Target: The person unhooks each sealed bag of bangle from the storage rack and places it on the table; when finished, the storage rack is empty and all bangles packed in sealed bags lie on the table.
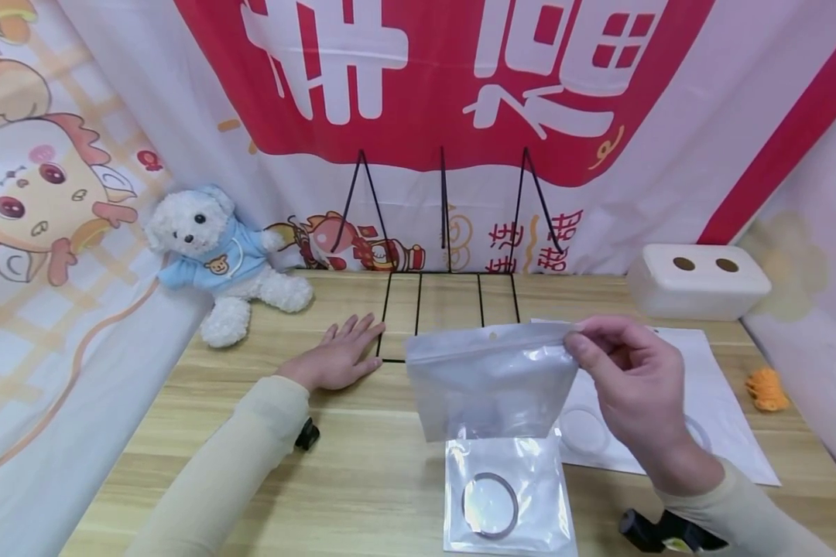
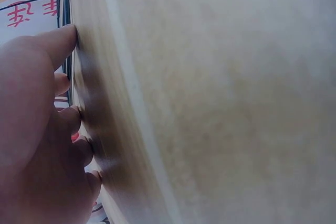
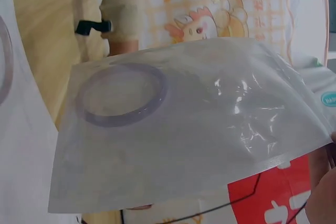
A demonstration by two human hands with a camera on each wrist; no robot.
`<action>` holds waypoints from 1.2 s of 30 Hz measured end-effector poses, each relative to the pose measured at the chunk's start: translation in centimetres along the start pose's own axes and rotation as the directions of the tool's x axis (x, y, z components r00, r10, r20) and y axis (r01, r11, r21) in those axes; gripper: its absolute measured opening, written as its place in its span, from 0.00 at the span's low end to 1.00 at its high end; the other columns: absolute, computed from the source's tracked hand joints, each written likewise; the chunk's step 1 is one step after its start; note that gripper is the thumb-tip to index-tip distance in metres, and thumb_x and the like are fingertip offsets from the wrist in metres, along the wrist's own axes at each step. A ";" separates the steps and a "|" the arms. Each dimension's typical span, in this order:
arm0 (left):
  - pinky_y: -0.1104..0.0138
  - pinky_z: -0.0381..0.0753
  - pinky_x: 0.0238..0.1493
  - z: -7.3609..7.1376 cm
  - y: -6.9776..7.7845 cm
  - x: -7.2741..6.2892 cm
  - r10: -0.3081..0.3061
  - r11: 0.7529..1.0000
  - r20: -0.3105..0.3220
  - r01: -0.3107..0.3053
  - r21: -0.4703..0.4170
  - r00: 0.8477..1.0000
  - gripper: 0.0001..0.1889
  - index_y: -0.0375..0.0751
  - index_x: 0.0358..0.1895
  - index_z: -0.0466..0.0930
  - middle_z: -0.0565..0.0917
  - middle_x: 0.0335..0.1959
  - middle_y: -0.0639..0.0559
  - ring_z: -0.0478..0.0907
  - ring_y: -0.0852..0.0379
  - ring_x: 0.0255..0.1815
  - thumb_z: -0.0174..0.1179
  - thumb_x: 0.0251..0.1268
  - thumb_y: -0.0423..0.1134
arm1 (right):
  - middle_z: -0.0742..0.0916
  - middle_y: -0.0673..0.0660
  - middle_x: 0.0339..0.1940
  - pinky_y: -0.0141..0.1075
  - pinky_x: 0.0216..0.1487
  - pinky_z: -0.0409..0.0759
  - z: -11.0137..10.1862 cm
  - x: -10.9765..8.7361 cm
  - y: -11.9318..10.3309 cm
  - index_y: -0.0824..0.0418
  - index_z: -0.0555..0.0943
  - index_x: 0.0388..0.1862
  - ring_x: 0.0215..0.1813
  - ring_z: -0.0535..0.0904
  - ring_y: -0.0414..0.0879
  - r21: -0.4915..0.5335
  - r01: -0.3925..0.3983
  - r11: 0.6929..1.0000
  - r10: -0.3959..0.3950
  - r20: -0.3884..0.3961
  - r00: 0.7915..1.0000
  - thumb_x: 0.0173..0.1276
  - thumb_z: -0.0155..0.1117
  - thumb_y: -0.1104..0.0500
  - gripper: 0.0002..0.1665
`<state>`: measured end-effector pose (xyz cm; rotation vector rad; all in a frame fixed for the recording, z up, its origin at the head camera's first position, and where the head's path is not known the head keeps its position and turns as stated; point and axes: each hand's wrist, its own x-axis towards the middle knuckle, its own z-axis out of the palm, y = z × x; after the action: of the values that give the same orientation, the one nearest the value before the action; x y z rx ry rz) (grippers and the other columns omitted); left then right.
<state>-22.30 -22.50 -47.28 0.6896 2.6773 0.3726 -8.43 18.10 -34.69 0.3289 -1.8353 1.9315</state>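
Note:
My right hand (image 1: 637,379) pinches the top right corner of a translucent zip bag (image 1: 491,379) with its thumb and fingers. In the right wrist view the bag spreads across the picture, and a purplish ring (image 3: 163,90) shows through it. Just below the raised bag in the head view is a clear bag portion with a dark-rimmed ring (image 1: 514,510); whether both belong to one bag I cannot tell. Spread on the wooden table, my left hand (image 1: 337,360) has its fingertips at the left side of a black wire rack (image 1: 418,309). It holds nothing.
White flat packaging (image 1: 717,387) with rings lies under and beside the right hand. A white box with two holes (image 1: 700,282) stands at back right, an orange lump (image 1: 766,389) at the right edge. A white plush bear (image 1: 216,251) leans at back left. Printed cloths hang behind and left.

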 end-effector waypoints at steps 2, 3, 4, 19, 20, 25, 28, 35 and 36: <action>0.32 0.35 0.88 0.0 0.0 0.0 -0.003 1.000 0.006 0.003 0.001 1.000 0.38 0.50 0.91 0.45 0.40 0.93 0.42 0.35 0.33 0.92 0.45 0.89 0.58 | 0.92 0.53 0.36 0.24 0.34 0.85 0.5 -0.4 0.1 0.75 0.87 0.44 0.30 0.82 0.40 0.037 0.025 0.999 -0.026 0.036 0.999 0.66 0.66 0.85 0.12; 0.32 0.35 0.88 -0.1 0.0 0.0 -0.004 1.000 0.007 0.004 0.002 1.000 0.38 0.50 0.91 0.45 0.40 0.93 0.42 0.35 0.33 0.92 0.45 0.89 0.58 | 0.92 0.52 0.36 0.24 0.34 0.85 0.8 -0.6 0.1 0.75 0.87 0.43 0.30 0.82 0.39 0.049 0.030 0.998 -0.032 0.053 0.998 0.66 0.65 0.86 0.13; 0.32 0.35 0.88 -0.1 0.0 0.0 -0.005 1.000 0.009 0.005 0.004 1.000 0.38 0.50 0.91 0.44 0.39 0.93 0.42 0.34 0.33 0.92 0.45 0.89 0.58 | 0.92 0.52 0.37 0.24 0.35 0.85 1.2 -0.8 0.2 0.76 0.87 0.43 0.31 0.83 0.39 0.073 0.040 0.997 -0.045 0.075 0.996 0.65 0.64 0.86 0.13; 0.32 0.35 0.88 0.0 -0.2 0.1 0.008 1.000 -0.002 -0.008 0.008 1.000 0.38 0.49 0.91 0.45 0.40 0.92 0.40 0.35 0.31 0.92 0.45 0.89 0.58 | 0.92 0.44 0.46 0.25 0.42 0.88 4.6 -4.2 1.2 0.72 0.83 0.43 0.44 0.88 0.33 0.175 -0.012 0.984 -0.046 0.323 0.945 0.68 0.62 0.84 0.13; 0.32 0.35 0.88 0.0 -0.2 0.1 0.009 1.000 -0.003 -0.009 0.010 1.000 0.38 0.49 0.91 0.45 0.40 0.92 0.40 0.36 0.31 0.92 0.45 0.89 0.58 | 0.92 0.45 0.46 0.25 0.43 0.88 4.8 -4.3 1.2 0.68 0.84 0.44 0.45 0.88 0.33 0.198 -0.017 0.980 -0.050 0.327 0.944 0.68 0.62 0.84 0.15; 0.33 0.34 0.88 0.0 -0.3 0.1 0.007 1.000 0.003 -0.007 0.003 1.000 0.39 0.50 0.91 0.44 0.39 0.92 0.41 0.34 0.32 0.92 0.45 0.89 0.58 | 0.92 0.46 0.44 0.25 0.42 0.88 6.1 -4.8 1.8 0.59 0.87 0.47 0.43 0.87 0.33 0.262 -0.078 0.962 -0.009 0.314 0.949 0.70 0.61 0.83 0.22; 0.31 0.31 0.87 0.2 -0.8 0.3 0.027 0.999 0.004 -0.027 -0.045 1.000 0.40 0.50 0.91 0.44 0.38 0.92 0.40 0.32 0.31 0.92 0.44 0.88 0.61 | 0.91 0.44 0.39 0.25 0.37 0.86 6.7 -4.9 2.3 0.58 0.87 0.44 0.37 0.84 0.31 0.214 -0.165 0.963 0.100 0.285 0.953 0.72 0.62 0.80 0.18; 0.32 0.25 0.87 -0.2 -0.3 0.2 0.008 0.993 0.029 -0.004 -0.120 1.000 0.48 0.51 0.91 0.44 0.36 0.92 0.41 0.29 0.31 0.92 0.44 0.80 0.73 | 0.87 0.44 0.30 0.27 0.33 0.85 7.0 -3.9 4.3 0.74 0.82 0.45 0.30 0.79 0.34 -0.002 -0.310 0.951 0.305 0.186 0.934 0.75 0.67 0.72 0.04; 0.33 0.26 0.87 -0.2 -0.2 0.2 -0.006 0.995 0.036 0.010 -0.100 0.999 0.48 0.52 0.91 0.43 0.36 0.93 0.43 0.28 0.33 0.92 0.43 0.80 0.74 | 0.86 0.44 0.29 0.27 0.33 0.84 7.0 -3.6 4.6 0.75 0.81 0.46 0.30 0.79 0.34 -0.023 -0.321 0.947 0.320 0.177 0.931 0.76 0.66 0.72 0.05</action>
<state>-22.60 -22.58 -47.21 0.6493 2.6074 0.4844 -8.42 10.56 -39.81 0.2191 -2.1088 2.1858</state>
